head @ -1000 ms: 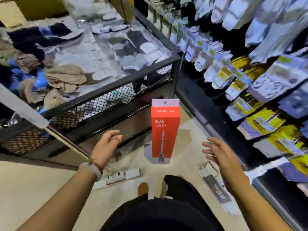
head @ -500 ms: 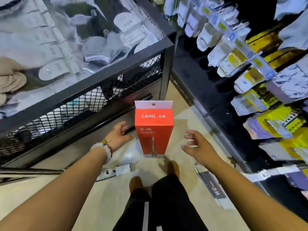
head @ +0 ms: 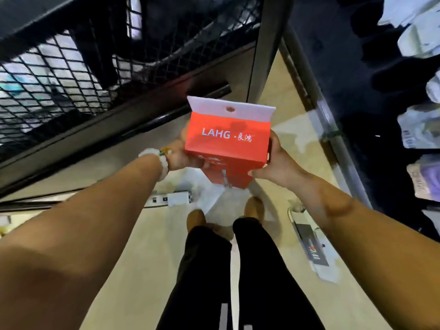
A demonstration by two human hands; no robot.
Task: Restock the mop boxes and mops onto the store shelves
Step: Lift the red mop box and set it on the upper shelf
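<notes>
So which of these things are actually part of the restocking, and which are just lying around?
Part of the job:
- red mop box, held between the left hand and right hand

Just lying about:
- white power strip on the floor
- flat dark package on the floor by the right foot
- mesh bin of goods
- hanging packets on the right-hand display

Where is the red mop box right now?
In the head view it is centre frame: the red mop box is held upright between the left hand and right hand, above the floor, just right of the wire mesh bin.
</notes>
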